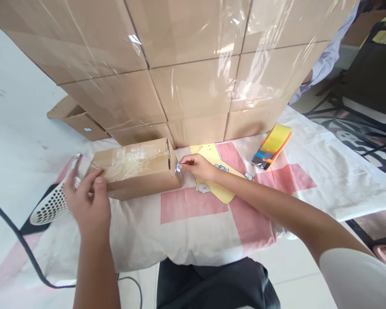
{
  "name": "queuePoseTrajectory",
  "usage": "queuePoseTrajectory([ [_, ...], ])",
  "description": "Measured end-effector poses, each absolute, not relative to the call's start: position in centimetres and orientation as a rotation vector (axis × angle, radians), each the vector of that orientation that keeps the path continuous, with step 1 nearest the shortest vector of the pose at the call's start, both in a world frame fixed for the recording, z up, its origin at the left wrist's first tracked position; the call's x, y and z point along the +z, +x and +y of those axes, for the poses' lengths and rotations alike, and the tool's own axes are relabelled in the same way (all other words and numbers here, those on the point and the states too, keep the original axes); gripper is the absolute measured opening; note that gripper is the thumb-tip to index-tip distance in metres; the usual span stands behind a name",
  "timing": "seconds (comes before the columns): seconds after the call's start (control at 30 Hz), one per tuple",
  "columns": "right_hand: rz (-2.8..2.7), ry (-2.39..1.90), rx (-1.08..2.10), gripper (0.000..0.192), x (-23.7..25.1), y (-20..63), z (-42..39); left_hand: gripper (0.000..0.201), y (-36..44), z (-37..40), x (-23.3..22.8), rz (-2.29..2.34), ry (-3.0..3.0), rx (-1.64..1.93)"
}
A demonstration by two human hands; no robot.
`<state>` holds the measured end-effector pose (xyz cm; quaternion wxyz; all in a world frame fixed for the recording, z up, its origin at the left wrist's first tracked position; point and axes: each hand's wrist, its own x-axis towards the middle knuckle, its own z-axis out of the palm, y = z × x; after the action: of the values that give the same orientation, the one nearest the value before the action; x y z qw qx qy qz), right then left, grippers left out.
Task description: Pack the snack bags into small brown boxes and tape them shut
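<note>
Taped carton (137, 168) steadied by left hand (88, 201), right hand (196, 165) at its end

Both forearms are bare from wrist to elbow, and neither the left hand (89, 201) nor the right hand (197, 166) wears a glove, ring or watch. A short white sleeve (357, 279) with a smooth, plain hem covers the right upper arm. Dark, slightly creased trousers (212, 285) show at the bottom edge, between the arms.
</note>
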<state>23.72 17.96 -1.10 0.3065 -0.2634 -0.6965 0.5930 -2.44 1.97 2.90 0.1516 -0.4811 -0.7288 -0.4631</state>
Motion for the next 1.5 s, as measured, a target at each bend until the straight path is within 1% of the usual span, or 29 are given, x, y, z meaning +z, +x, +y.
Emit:
queuePoseTrajectory([
  [0.1, -1.784, -0.690, 1.561, 0.039, -2.1, 22.9, 17.8, 0.035, -2.8, 2.5, 1.8, -2.084, -1.382, -1.527],
  [0.13, -1.777, -0.690, 1.556, 0.039, -2.2, 22.8, 17.8, 0.034, -2.7, 2.5, 1.5, -2.085, -1.369, -1.545],
  [0.53, -1.845, -0.646, 1.527, 0.036, -3.0, 22.9, 17.8, 0.036, -1.8, 2.6, 1.3, -2.040, -1.326, -1.596],
  [0.67, -1.837, -0.674, 1.434, 0.030, -3.2, 22.8, 17.9, 0.037, -1.7, 2.6, 1.3, -2.045, -1.325, -1.585],
  [0.73, -1.878, -0.662, 1.381, 0.041, -2.9, 23.1, 18.0, 0.035, -1.8, 2.7, 1.2, -2.050, -1.315, -1.583],
  [0.87, -1.985, -0.605, 1.345, 0.077, -2.0, 23.8, 18.3, 0.033, -2.1, 2.8, 1.0, -2.054, -1.315, -1.581],
  [0.9, -2.008, -0.596, 1.338, 0.082, -1.8, 23.9, 18.4, 0.033, -2.2, 2.8, 1.0, -2.051, -1.320, -1.583],
  [0.97, -2.049, -0.594, 1.350, 0.086, -1.7, 24.0, 18.5, 0.032, -2.3, 2.8, 0.9, -2.048, -1.322, -1.591],
  [1.1, -2.010, -0.591, 1.413, 0.078, -2.4, 23.8, 18.8, 0.030, -2.6, 3.0, 0.7, -2.057, -1.327, -1.615],
  [1.3, -1.976, -0.567, 1.358, 0.069, -3.1, 23.6, 18.4, 0.030, -2.7, 2.9, 0.9, -2.001, -1.359, -1.615],
  [1.4, -2.015, -0.549, 1.319, 0.067, -3.1, 23.5, 18.0, 0.034, 0.4, 1.9, 1.4, -1.877, -1.392, -1.483],
  [1.5, -2.094, -0.520, 1.239, 0.059, -3.4, 23.3, 17.7, 0.043, 5.5, 1.1, 1.6, -1.736, -1.447, -1.276],
])
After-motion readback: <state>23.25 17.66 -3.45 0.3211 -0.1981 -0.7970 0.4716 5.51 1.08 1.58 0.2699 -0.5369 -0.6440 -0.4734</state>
